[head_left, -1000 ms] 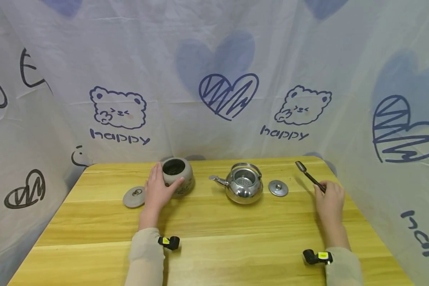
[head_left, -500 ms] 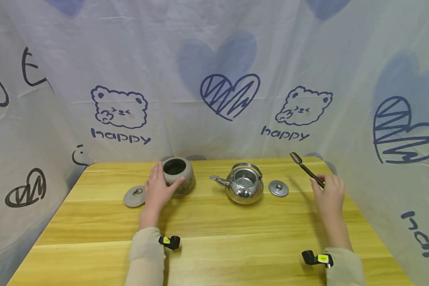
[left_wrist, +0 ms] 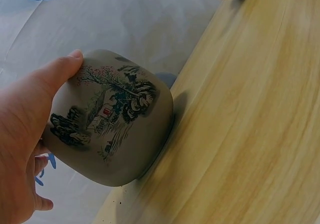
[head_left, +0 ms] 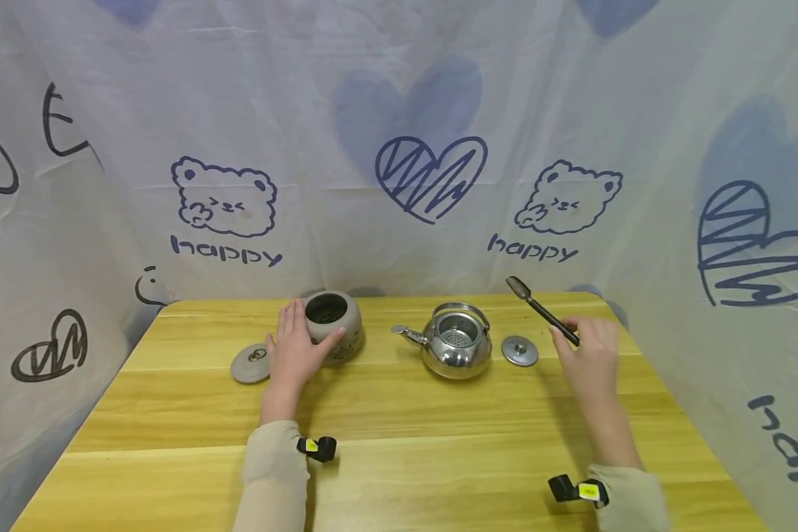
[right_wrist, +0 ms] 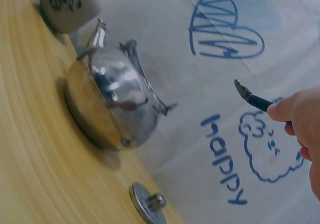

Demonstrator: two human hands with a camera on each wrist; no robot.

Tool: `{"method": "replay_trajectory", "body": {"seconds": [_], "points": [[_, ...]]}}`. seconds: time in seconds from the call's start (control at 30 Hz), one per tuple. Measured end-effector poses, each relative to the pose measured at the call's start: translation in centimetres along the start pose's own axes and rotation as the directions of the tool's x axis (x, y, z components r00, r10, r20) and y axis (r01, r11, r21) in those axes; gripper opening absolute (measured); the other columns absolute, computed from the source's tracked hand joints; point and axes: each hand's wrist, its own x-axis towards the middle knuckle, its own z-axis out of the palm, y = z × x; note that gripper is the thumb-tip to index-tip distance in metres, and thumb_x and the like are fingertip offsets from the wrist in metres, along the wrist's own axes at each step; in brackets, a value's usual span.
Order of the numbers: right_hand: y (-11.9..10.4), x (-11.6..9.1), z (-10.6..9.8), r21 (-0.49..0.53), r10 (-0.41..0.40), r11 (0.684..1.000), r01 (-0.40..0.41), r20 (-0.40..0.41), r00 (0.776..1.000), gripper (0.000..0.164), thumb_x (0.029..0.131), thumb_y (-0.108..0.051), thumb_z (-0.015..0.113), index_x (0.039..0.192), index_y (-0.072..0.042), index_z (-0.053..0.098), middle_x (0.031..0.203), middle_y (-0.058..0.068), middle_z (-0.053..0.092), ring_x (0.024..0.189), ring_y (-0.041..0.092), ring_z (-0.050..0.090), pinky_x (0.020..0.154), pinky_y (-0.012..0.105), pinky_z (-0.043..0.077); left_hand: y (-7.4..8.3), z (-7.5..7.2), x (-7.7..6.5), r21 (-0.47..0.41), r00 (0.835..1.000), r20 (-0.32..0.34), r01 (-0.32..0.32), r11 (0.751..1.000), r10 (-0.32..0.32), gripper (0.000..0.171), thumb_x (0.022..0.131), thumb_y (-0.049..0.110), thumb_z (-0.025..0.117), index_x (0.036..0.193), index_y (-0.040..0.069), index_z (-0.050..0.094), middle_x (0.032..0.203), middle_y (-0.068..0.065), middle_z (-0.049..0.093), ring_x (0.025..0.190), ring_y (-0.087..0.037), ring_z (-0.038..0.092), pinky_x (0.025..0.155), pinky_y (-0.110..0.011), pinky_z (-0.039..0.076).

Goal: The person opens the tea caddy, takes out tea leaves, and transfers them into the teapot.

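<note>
A grey clay jar [head_left: 346,325] stands lidless at the back of the table, with dark stuff inside. My left hand [head_left: 297,347] holds its left side, thumb across the front and fingers along the far side. A painted landscape on the jar [left_wrist: 115,119] shows in the left wrist view. My right hand [head_left: 592,358] pinches the dark handle of a small tea scoop [head_left: 539,307], raised over the table's right part. Its metal tip points up and left. Between the hands is a shiny steel teapot [head_left: 457,358], lidless, with a perforated strainer in its mouth.
The round clay lid [head_left: 249,364] lies left of my left hand. To the teapot's right is its small steel lid [head_left: 519,351], knob up. A white printed curtain [head_left: 319,222] hangs close behind the wooden table [head_left: 439,451] and along both sides.
My right hand has moved left and slightly up with the tea scoop, bringing its tip nearer the teapot. The left hand and the jar have stayed in place.
</note>
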Motion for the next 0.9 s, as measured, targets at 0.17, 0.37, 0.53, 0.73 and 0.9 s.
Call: {"method": "replay_trajectory", "body": {"seconds": [0.17, 0.37, 0.53, 0.73, 0.9], "points": [[-1.7, 0.1, 0.7, 0.034, -0.032, 0.999, 0.031, 0.027, 0.999, 0.020, 0.072, 0.007, 0.079, 0.084, 0.011, 0.064, 0.075, 0.023, 0.062, 0.076, 0.038, 0.051, 0.073, 0.045, 0.036, -0.1, -0.2, -0.1, 0.009, 1.000, 0.005, 0.013, 1.000, -0.013, 0.113, 0.081, 0.080, 0.047, 0.158, 0.009, 0.004, 0.165, -0.015, 0.005, 0.153, -0.034, 0.002, 0.116, -0.070, 0.004], [-3.1, 0.3, 1.5, 0.074, -0.055, 0.996, 0.050, 0.064, 0.996, 0.020, 0.073, 0.004, 0.080, 0.085, 0.010, 0.066, 0.078, 0.022, 0.064, 0.079, 0.038, 0.052, 0.076, 0.043, 0.038, 0.1, -0.2, -0.1, 0.001, 1.000, 0.002, 0.011, 1.000, -0.011, 0.112, 0.082, 0.079, 0.047, 0.158, 0.008, 0.005, 0.165, -0.015, 0.006, 0.153, -0.033, 0.003, 0.116, -0.070, 0.007], [-4.2, 0.3, 2.2, 0.116, -0.089, 0.990, 0.078, 0.086, 0.992, 0.018, 0.074, 0.002, 0.080, 0.086, 0.007, 0.067, 0.080, 0.019, 0.065, 0.081, 0.036, 0.052, 0.076, 0.042, 0.040, 0.3, -0.2, 0.0, -0.011, 1.000, 0.006, 0.012, 1.000, -0.012, 0.114, 0.081, 0.080, 0.047, 0.158, 0.009, 0.002, 0.165, -0.014, 0.005, 0.153, -0.033, 0.003, 0.117, -0.069, 0.005], [-6.0, 0.5, 3.6, 0.154, -0.151, 0.979, 0.131, 0.129, 0.980, 0.020, 0.074, -0.002, 0.081, 0.088, 0.003, 0.068, 0.082, 0.015, 0.066, 0.081, 0.032, 0.054, 0.076, 0.040, 0.044, 0.2, -0.1, 0.0, -0.014, 1.000, 0.004, 0.011, 1.000, -0.011, 0.114, 0.081, 0.080, 0.047, 0.158, 0.009, 0.001, 0.165, -0.015, 0.006, 0.153, -0.034, 0.004, 0.116, -0.069, 0.009], [-7.4, 0.9, 4.9, 0.179, -0.218, 0.965, 0.189, 0.157, 0.963, 0.024, 0.072, -0.004, 0.083, 0.091, 0.002, 0.069, 0.086, 0.014, 0.069, 0.083, 0.031, 0.058, 0.078, 0.042, 0.049, 0.1, 0.1, -0.1, -0.012, 1.000, 0.001, 0.011, 1.000, -0.011, 0.114, 0.082, 0.080, 0.047, 0.158, 0.010, 0.000, 0.165, -0.015, 0.006, 0.153, -0.034, 0.005, 0.116, -0.069, 0.011]]}}
